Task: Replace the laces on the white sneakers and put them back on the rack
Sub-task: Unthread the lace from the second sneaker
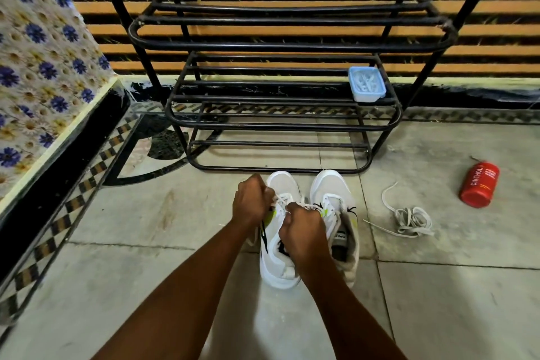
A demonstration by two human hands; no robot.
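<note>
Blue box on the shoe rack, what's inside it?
White coiled laces show through the top of the box, which sits on a lower shelf of the rack. How many there are, and anything beneath them, is hidden.

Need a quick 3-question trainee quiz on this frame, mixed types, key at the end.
1. True or false: the white sneakers stand on the rack.
2. The loose lace lies: A) on the floor right of the sneakers; B) on the rack; C) inside a sneaker.
3. Fill in: left hand and right hand both pinch the threaded lace of the person's ____ sneaker.
Key: 1 false; 2 A; 3 left.
</note>
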